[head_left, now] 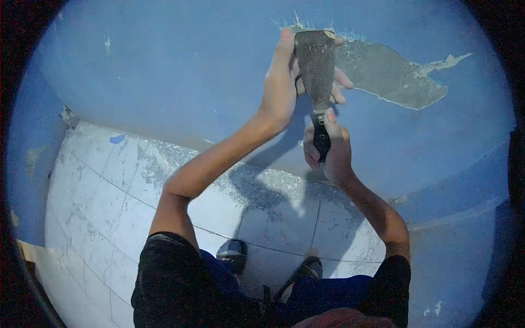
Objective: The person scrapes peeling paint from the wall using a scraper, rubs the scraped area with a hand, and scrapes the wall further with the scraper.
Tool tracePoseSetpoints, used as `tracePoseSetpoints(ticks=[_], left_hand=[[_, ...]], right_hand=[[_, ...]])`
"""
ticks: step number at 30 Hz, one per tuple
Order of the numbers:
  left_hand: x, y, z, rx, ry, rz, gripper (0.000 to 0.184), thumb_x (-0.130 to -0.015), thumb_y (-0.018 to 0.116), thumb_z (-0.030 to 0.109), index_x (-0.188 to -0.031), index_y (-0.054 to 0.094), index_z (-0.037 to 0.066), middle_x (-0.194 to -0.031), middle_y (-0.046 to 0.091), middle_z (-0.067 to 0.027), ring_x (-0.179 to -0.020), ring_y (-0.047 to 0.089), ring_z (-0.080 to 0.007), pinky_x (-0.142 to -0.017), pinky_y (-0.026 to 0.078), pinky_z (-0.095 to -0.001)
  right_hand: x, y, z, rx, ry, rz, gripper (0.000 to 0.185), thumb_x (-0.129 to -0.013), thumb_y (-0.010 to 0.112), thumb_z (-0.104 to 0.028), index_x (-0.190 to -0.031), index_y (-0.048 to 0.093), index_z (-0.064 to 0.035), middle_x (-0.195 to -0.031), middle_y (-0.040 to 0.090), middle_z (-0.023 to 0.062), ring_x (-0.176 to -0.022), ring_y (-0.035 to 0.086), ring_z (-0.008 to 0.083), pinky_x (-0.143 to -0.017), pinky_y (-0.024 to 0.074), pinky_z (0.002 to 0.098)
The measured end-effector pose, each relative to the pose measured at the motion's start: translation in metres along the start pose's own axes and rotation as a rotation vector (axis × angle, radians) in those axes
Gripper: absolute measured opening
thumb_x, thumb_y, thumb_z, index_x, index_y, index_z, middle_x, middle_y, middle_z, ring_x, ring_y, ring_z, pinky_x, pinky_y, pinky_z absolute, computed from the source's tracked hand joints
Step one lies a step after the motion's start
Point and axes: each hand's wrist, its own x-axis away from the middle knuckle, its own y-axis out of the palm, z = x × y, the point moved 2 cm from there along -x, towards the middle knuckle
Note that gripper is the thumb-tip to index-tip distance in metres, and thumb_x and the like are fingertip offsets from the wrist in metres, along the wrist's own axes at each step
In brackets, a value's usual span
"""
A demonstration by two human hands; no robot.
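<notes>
A wide metal scraper (pixel 316 65) with a black handle is held upright in front of the blue wall (pixel 191 71). My right hand (pixel 334 147) is wrapped round its handle, the thumb lying on top. My left hand (pixel 281 82) is at the blade, its thumb by the upper left corner and its fingers reaching behind, showing past the right edge. Around the top of the blade and to its right, a grey bare patch (pixel 388 74) with ragged pale edges shows in the blue paint.
Below the wall lies a white tiled floor (pixel 136 213) with grey dust and debris along the wall's foot. A blue paint flake (pixel 117 139) rests on it at the left. My shoes (pixel 232 254) stand on the tiles. Another wall meets this one at the left corner.
</notes>
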Motion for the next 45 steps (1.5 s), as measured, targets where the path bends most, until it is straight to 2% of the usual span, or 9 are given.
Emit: tracePoseSetpoints(ticks=[7,15,21,25,29,35,36,42,45], left_hand=[[0.016,0.006,0.033,-0.365,0.170,-0.050,0.061,-0.099,0.024,0.045,-0.113,0.056,-0.005,-0.088,0.067,-0.0171,-0.075,0.067,-0.0195,-0.070,0.053,-0.0296],[0.018,0.009,0.022,-0.256,0.169,-0.094,0.054,-0.098,0.025,0.037,-0.112,0.055,-0.006,-0.091,0.067,-0.0188,-0.076,0.067,-0.0229,-0.071,0.054,-0.0318],[0.004,-0.007,-0.005,-0.102,0.060,0.010,0.052,-0.098,0.022,0.033,-0.111,0.053,-0.007,-0.091,0.066,-0.0211,-0.074,0.067,-0.0262,-0.071,0.056,-0.0348],[-0.014,-0.026,-0.026,-0.065,0.006,0.078,0.051,-0.097,0.019,0.031,-0.110,0.051,-0.007,-0.089,0.065,-0.0240,-0.073,0.067,-0.0281,-0.069,0.056,-0.0363],[-0.020,-0.033,-0.026,0.013,-0.033,0.081,0.052,-0.096,0.023,0.036,-0.114,0.050,-0.005,-0.097,0.064,-0.0235,-0.079,0.066,-0.0273,-0.076,0.053,-0.0369],[-0.022,-0.015,-0.041,0.279,-0.123,0.023,0.070,-0.096,0.017,0.052,-0.107,0.052,-0.008,-0.083,0.063,-0.0217,-0.071,0.063,-0.0284,-0.066,0.052,-0.0380],[-0.022,-0.009,-0.046,0.365,-0.188,0.099,0.069,-0.095,0.023,0.056,-0.108,0.051,-0.006,-0.072,0.057,-0.0114,-0.059,0.054,-0.0214,-0.057,0.046,-0.0318],[-0.024,-0.011,-0.045,0.559,-0.268,-0.016,0.070,-0.090,0.025,0.068,-0.075,0.049,0.004,-0.050,0.033,0.0006,-0.039,0.033,-0.0128,-0.038,0.030,-0.0277],[-0.029,-0.030,-0.053,0.724,-0.294,-0.316,0.065,-0.088,0.034,0.068,-0.082,0.053,0.006,-0.058,0.046,-0.0049,-0.047,0.046,-0.0151,-0.043,0.041,-0.0310]], right_hand=[[0.005,0.001,0.007,0.044,-0.183,-0.059,0.061,-0.095,0.036,-0.054,-0.068,0.052,-0.0018,-0.047,0.045,0.0041,-0.035,0.043,0.0124,-0.033,0.0334,0.0256],[0.008,-0.007,0.005,0.155,-0.245,-0.049,0.063,-0.097,0.030,-0.054,-0.065,0.047,-0.0021,-0.044,0.040,0.0036,-0.034,0.039,0.0121,-0.031,0.0314,0.0253],[0.004,-0.004,0.002,0.083,0.003,0.001,0.063,-0.095,0.031,-0.056,-0.064,0.049,-0.0041,-0.045,0.040,0.0025,-0.035,0.041,0.0125,-0.032,0.0315,0.0250],[-0.002,-0.006,-0.003,0.073,0.081,-0.024,0.055,-0.094,0.041,-0.053,-0.077,0.055,-0.0023,-0.053,0.048,0.0035,-0.037,0.045,0.0123,-0.035,0.0369,0.0264],[0.000,-0.001,-0.006,0.082,0.078,-0.058,0.051,-0.095,0.040,-0.050,-0.083,0.055,-0.0027,-0.054,0.045,0.0010,-0.037,0.041,0.0096,-0.035,0.0331,0.0246],[-0.002,0.002,-0.006,0.126,-0.037,0.139,0.043,-0.097,0.040,-0.042,-0.079,0.051,-0.0046,-0.055,0.041,-0.0013,-0.039,0.033,0.0064,-0.037,0.0243,0.0228],[-0.003,0.004,-0.005,0.134,-0.059,0.161,0.042,-0.098,0.040,-0.041,-0.078,0.050,-0.0050,-0.055,0.040,-0.0015,-0.039,0.033,0.0061,-0.037,0.0235,0.0226],[-0.009,0.004,-0.007,0.467,-0.227,0.169,0.038,-0.100,0.038,-0.030,-0.075,0.047,-0.0020,-0.058,0.041,0.0040,-0.050,0.040,0.0120,-0.047,0.0337,0.0274],[-0.007,0.009,-0.005,0.470,-0.228,0.161,0.037,-0.100,0.038,-0.027,-0.076,0.047,-0.0006,-0.060,0.042,0.0068,-0.055,0.042,0.0151,-0.051,0.0367,0.0305]])
